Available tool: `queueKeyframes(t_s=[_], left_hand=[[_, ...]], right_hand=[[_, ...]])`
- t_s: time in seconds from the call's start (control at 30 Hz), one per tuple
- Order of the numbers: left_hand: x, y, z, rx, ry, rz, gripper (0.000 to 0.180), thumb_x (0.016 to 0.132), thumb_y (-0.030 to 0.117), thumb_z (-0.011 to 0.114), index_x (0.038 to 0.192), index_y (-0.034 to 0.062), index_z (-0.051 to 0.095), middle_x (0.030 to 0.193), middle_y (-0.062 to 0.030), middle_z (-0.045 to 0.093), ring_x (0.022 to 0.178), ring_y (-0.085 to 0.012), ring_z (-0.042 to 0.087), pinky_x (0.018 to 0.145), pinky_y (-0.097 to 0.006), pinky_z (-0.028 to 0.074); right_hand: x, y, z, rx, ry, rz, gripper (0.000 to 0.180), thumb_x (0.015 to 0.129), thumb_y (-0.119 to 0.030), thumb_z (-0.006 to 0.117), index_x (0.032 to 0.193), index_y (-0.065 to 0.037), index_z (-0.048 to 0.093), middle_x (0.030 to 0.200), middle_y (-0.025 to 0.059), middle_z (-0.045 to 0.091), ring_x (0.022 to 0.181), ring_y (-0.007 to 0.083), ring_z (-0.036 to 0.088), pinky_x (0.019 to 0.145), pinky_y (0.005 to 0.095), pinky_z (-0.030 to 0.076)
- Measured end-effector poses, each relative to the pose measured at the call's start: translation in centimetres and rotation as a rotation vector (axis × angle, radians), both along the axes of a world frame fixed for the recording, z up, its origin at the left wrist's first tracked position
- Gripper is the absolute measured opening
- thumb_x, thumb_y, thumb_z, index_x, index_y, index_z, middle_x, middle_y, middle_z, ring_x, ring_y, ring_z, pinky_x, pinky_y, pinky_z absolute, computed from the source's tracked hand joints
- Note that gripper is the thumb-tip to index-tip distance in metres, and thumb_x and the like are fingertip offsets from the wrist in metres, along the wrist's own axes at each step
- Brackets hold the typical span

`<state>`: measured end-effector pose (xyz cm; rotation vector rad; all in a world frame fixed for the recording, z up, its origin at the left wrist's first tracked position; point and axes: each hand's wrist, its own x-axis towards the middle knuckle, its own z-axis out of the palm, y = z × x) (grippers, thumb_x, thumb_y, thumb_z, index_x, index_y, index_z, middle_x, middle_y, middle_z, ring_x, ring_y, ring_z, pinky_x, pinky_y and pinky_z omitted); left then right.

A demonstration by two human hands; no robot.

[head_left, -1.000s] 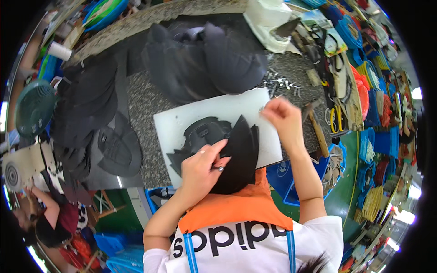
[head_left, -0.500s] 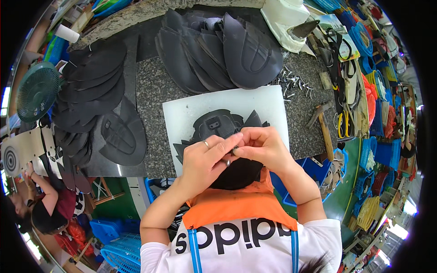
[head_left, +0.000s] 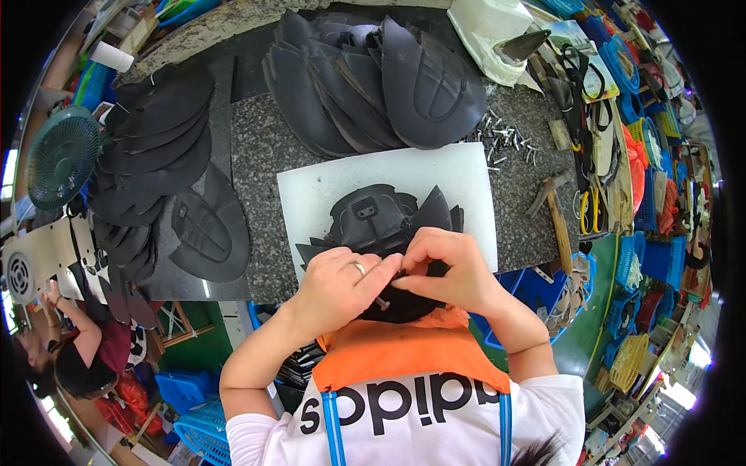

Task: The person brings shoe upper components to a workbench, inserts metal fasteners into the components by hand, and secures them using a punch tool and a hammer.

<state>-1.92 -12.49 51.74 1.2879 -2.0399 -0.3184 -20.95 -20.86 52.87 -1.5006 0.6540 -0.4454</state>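
A black moulded piece [head_left: 365, 211] with pointed, leaf-like flaps lies on a white foam pad [head_left: 454, 167] and reaches toward my orange apron. My left hand [head_left: 338, 281], with a ring on one finger, is closed at the piece's near part. From beneath its fingers pokes a small metal pin [head_left: 382, 304], like a rivet. Thumb and forefinger of my right hand [head_left: 447, 268] pinch together beside the left fingertips, over the same black part. Whatever small thing sits between them is hidden.
Small metal rivets [head_left: 509, 140] are scattered right of a stack of black moulded panels [head_left: 431, 93]. A hammer [head_left: 553, 221] and yellow-handled scissors [head_left: 590, 211] lie at the right. More black panels [head_left: 210, 225] overlap at the left. A green fan [head_left: 64, 159] stands beyond them.
Both hands have come slightly nearer to me, and the left forearm has swung outward. The black piece shows more between them. My right fingers are more bent.
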Motion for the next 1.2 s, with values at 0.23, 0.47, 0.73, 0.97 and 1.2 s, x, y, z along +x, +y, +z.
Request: queueKeyframes(t_s=[0.23,0.47,0.73,0.97,1.2], left_hand=[[2.0,-2.4,-1.2,0.428,-0.098,0.520,0.048,0.070,0.023,0.077,0.106,0.0031,0.053,0.099,-0.0148,0.053,0.083,-0.0330,0.058,0.066,-0.038,0.049],[2.1,-2.0,0.5,0.860,0.726,0.487,0.022,0.078,0.006,0.070,0.094,0.0038,0.054,0.086,0.0006,0.056,0.074,-0.0081,0.054,0.065,-0.022,0.044],[1.1,-1.2,1.1,0.685,0.940,0.319,0.008,0.089,0.005,0.058,0.096,0.0015,0.060,0.084,0.0029,0.059,0.072,-0.0019,0.048,0.065,-0.017,0.039],[0.8,-0.9,1.9,0.825,1.253,0.312,0.007,0.090,0.007,0.060,0.095,0.0016,0.060,0.079,0.0052,0.055,0.070,-0.0015,0.046,0.065,-0.017,0.039],[0.4,-0.3,1.7,0.867,1.385,0.321,0.011,0.087,0.005,0.062,0.097,0.0000,0.061,0.082,0.0024,0.059,0.072,-0.0039,0.051,0.068,-0.018,0.042]], right_hand=[[0.5,1.5,-3.0,-0.257,0.044,-0.160,0.011,0.073,0.000,0.073,0.081,0.000,0.066,0.074,0.0042,0.058,0.063,0.0114,0.054,0.056,0.0238,0.043],[1.4,1.3,-3.3,-0.286,-0.055,-0.327,0.012,0.072,0.003,0.072,0.082,-0.001,0.066,0.077,0.0047,0.058,0.063,0.0120,0.055,0.056,0.0241,0.043],[2.2,1.3,-3.5,-0.364,-0.146,-0.296,0.014,0.071,0.003,0.073,0.083,-0.002,0.067,0.077,0.0047,0.058,0.065,0.0128,0.056,0.056,0.0240,0.043],[2.1,1.9,-2.9,-0.424,-0.145,-0.331,0.014,0.071,0.001,0.074,0.082,-0.003,0.067,0.077,0.0056,0.058,0.063,0.0137,0.056,0.053,0.0238,0.043],[2.4,4.1,-3.3,-0.343,-0.200,-0.497,0.014,0.072,0.004,0.071,0.081,-0.001,0.061,0.078,0.0070,0.056,0.066,0.0170,0.054,0.058,0.0263,0.043]])
